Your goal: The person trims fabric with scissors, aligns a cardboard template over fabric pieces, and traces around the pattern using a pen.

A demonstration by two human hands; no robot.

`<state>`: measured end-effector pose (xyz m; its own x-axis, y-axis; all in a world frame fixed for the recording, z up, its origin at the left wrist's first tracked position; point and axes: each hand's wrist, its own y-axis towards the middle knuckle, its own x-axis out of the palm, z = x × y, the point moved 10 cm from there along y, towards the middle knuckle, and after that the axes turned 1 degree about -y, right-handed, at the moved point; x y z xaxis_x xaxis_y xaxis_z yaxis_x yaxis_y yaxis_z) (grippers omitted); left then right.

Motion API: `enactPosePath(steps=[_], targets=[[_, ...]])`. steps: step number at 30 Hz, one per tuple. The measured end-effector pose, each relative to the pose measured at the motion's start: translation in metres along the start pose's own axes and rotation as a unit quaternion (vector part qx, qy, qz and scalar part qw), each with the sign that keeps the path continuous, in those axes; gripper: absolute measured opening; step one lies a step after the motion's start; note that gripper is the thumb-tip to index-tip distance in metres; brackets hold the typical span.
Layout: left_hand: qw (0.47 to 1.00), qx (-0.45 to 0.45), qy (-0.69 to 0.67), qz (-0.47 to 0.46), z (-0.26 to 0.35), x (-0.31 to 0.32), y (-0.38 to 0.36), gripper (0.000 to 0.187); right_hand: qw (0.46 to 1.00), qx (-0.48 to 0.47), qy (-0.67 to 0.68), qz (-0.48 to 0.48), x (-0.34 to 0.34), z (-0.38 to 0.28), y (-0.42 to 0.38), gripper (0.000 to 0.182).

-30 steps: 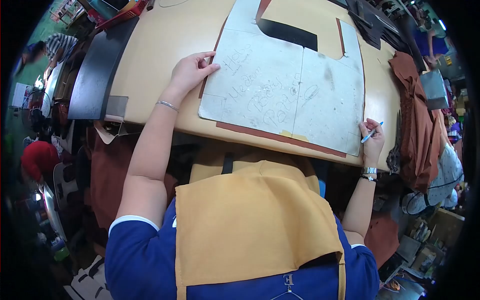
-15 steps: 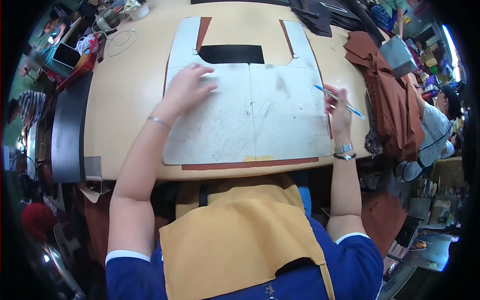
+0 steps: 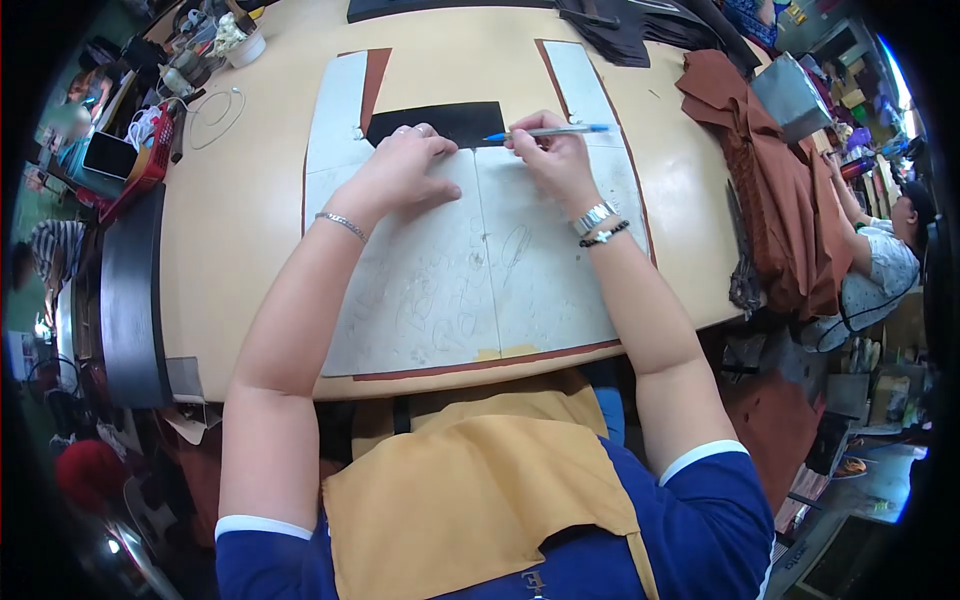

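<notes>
A large white pattern board (image 3: 410, 275) with pencil scribbles lies flat on brown leather (image 3: 376, 80), which shows along its edges. A black sheet (image 3: 450, 120) sits in the cutout at the board's far side. My left hand (image 3: 405, 175) rests on the board by the cutout's near edge, thumb apart and fingers stretched toward the black sheet. Between the fingers of my right hand (image 3: 560, 165) is a blue-and-white pen (image 3: 565, 130). Its blue tip points left, at the near edge of the black sheet; whether it touches cannot be made out.
Brown leather (image 3: 765, 190) is heaped along the table's right side, with dark sheets (image 3: 610, 30) behind. A red basket (image 3: 150, 165), a white cable (image 3: 215, 120) and a white pot (image 3: 243, 47) stand at the left. Another person (image 3: 885, 250) sits at the far right.
My right hand has brought the pen from the board's right edge to the cutout, turning its tip left. My left hand has shifted right. The board appears lower and further left in view.
</notes>
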<state>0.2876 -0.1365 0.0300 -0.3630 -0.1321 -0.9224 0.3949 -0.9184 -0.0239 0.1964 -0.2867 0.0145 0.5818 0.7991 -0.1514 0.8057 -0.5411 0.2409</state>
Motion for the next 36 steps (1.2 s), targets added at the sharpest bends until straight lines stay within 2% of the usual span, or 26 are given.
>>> enactPosePath(steps=[4, 7, 10, 14, 17, 23, 26, 29, 32, 33, 36], targets=[[1.000, 0.010, -0.001, 0.007, 0.001, 0.000, -0.003, 0.059, 0.999, -0.023, -0.024, 0.004, 0.015, -0.003, 0.006, 0.013], [0.999, 0.002, -0.005, 0.032, 0.005, -0.004, -0.009, 0.050, 0.996, -0.041, -0.079, 0.002, 0.019, -0.001, 0.001, 0.012], [0.993, 0.038, 0.026, 0.113, 0.009, -0.009, -0.023, 0.046, 0.996, -0.040, -0.075, -0.016, 0.023, 0.000, 0.000, 0.010], [0.988, 0.000, 0.023, 0.154, 0.003, -0.007, -0.044, 0.038, 0.995, -0.042, -0.088, -0.026, 0.026, 0.002, -0.001, 0.009], [0.983, -0.006, -0.003, 0.182, -0.001, -0.008, -0.053, 0.036, 0.994, -0.070, -0.080, -0.002, 0.024, -0.002, 0.001, 0.011], [0.982, -0.010, -0.002, 0.191, -0.002, -0.007, -0.058, 0.038, 0.993, -0.068, -0.101, -0.003, 0.024, -0.002, -0.001, 0.010], [0.984, -0.019, 0.013, 0.177, -0.006, -0.007, -0.063, 0.041, 0.991, -0.053, -0.123, 0.002, 0.022, 0.002, 0.002, 0.010], [0.989, -0.065, 0.025, 0.131, -0.018, -0.006, -0.069, 0.055, 1.000, 0.014, -0.011, 0.008, 0.020, 0.018, 0.006, 0.012], [0.979, -0.152, 0.074, 0.110, -0.029, -0.015, -0.078, 0.073, 0.996, 0.063, 0.064, 0.026, 0.023, 0.020, 0.012, 0.014], [0.979, -0.179, 0.055, 0.076, -0.037, -0.010, -0.077, 0.085, 0.996, 0.064, 0.066, 0.012, 0.029, 0.021, 0.016, 0.015], [0.980, -0.174, 0.058, 0.075, -0.038, -0.011, -0.076, 0.086, 0.998, 0.005, 0.050, -0.034, 0.073, 0.002, 0.028, 0.015]])
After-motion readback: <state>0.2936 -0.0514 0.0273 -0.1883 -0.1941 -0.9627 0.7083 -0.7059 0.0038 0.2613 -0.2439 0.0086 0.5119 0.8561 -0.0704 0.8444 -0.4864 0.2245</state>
